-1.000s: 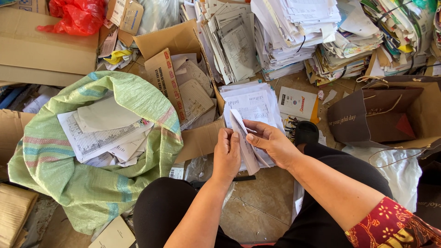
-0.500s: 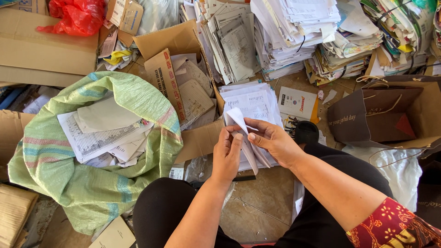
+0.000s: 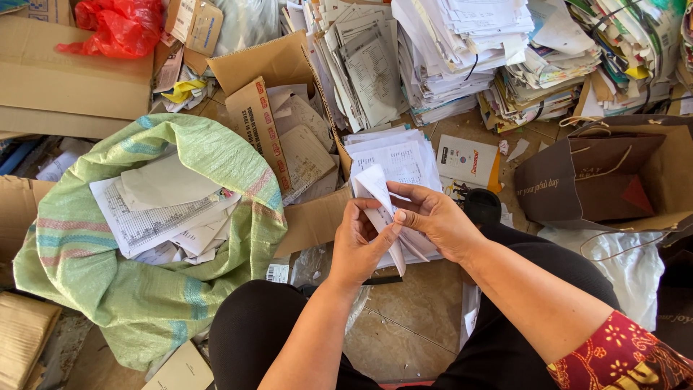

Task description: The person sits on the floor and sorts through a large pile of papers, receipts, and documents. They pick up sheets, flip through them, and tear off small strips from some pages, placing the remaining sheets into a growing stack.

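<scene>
Both of my hands hold a small sheaf of white printed papers (image 3: 377, 189) over my lap. My left hand (image 3: 363, 245) grips the sheets from below on the near side, thumb against them. My right hand (image 3: 434, 219) pinches the upper sheets, bent up into a fold. Just beyond lies a stack of white papers (image 3: 395, 155) on the floor. To the left stands a green woven sack (image 3: 137, 289), its mouth rolled open and holding several loose sheets (image 3: 155, 209).
An open cardboard box (image 3: 278, 108) with papers sits past the sack. Bundled paper stacks (image 3: 462, 50) line the back. A brown paper bag (image 3: 599, 180) lies at the right, a red plastic bag (image 3: 115, 29) at the top left, flat cardboard (image 3: 72, 79) beside it.
My hands have stayed in place; the fingers shifted slightly and the top sheets are bent up a little more.
</scene>
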